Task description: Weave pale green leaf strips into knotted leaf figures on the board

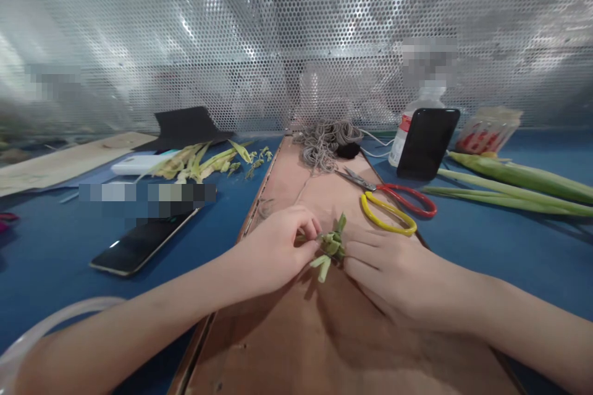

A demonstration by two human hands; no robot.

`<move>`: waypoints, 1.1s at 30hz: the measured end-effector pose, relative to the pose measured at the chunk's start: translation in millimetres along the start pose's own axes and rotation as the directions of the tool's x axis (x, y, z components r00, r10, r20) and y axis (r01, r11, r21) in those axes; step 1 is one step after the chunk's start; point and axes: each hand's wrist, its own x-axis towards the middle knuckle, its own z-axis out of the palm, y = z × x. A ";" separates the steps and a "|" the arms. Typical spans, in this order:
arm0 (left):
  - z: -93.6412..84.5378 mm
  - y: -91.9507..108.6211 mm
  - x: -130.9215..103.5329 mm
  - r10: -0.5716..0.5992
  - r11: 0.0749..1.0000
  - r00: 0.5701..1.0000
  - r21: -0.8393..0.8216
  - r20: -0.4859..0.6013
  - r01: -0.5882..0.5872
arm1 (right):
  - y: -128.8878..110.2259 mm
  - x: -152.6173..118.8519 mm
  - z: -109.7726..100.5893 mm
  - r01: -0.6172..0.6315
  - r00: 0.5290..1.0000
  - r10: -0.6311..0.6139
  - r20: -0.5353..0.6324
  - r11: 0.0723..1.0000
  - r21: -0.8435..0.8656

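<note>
Between my hands, over the wooden board (278,333), is a small figure of folded and knotted green leaf strips (332,244), with short cut ends sticking out above and below. My left hand (282,247) is closed in a pinch at its left side; what lies between the fingertips is mostly hidden. My right hand (398,268) is closed at its right side, fingers bent down and the tips out of sight. A thin grey string runs from the tangled cord (319,142) towards my left hand. Scissors (370,188) with red and yellow handles lie partly open behind my right hand.
A dark phone (428,142) leans against a plastic bottle (398,142) at the right, near a jar (486,129) and long green leaves (519,182). Another phone (143,241) and leaf scraps (199,163) lie left on the blue surface (222,228). Perforated metal sheeting (278,24) stands behind.
</note>
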 end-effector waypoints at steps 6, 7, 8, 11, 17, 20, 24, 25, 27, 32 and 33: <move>0.7 -0.3 -0.2 -0.016 0.999 1.000 0.039 -0.010 0.017 | 1.7 -1.5 -1.8 -0.053 0.999 0.054 -0.007 0.991 0.126; 1.1 -0.8 -0.3 -0.022 0.999 1.000 0.045 -0.010 0.023 | 1.9 -1.5 -2.2 -0.054 0.998 0.055 -0.004 0.990 0.133; 1.6 -1.5 -0.5 -0.028 0.998 1.000 0.054 -0.011 0.029 | 2.0 -1.5 -2.6 -0.055 0.998 0.056 0.000 0.989 0.135; 2.9 -2.8 -1.6 -0.045 0.995 0.999 0.090 -0.017 0.047 | 1.5 -1.4 -3.5 -0.051 0.999 0.050 0.011 0.990 0.132; 2.6 -4.2 -2.6 -0.021 0.993 0.999 0.113 -0.049 0.026 | 0.3 -1.9 -3.2 -0.063 0.998 0.066 -0.015 0.991 0.122; 1.0 -7.4 -1.8 0.031 0.993 1.000 0.112 0.005 -0.031 | 3.6 -1.9 -3.4 -0.089 0.996 0.091 -0.010 0.984 0.157; -1.2 -9.3 -1.5 0.112 0.988 0.993 0.101 0.040 -0.115 | 11.9 -2.5 -3.1 -0.179 0.981 0.192 -0.009 0.932 0.316; -1.8 -8.9 -1.8 0.110 0.988 0.993 0.104 0.042 -0.114 | 13.7 -3.0 -2.6 -0.210 0.973 0.229 -0.012 0.910 0.358; -3.4 -7.5 -2.3 0.072 0.991 0.996 0.106 0.053 -0.078 | 16.0 -4.0 -1.0 -0.267 0.953 0.302 -0.018 0.866 0.423; -6.3 -5.5 -1.7 0.015 0.998 0.996 0.063 0.085 -0.021 | 14.7 -3.7 3.2 -0.348 0.922 0.386 0.007 0.825 0.446; -6.2 -5.6 -1.3 0.046 0.997 0.995 0.053 0.085 -0.050 | 14.3 -3.0 3.7 -0.364 0.917 0.398 0.015 0.822 0.438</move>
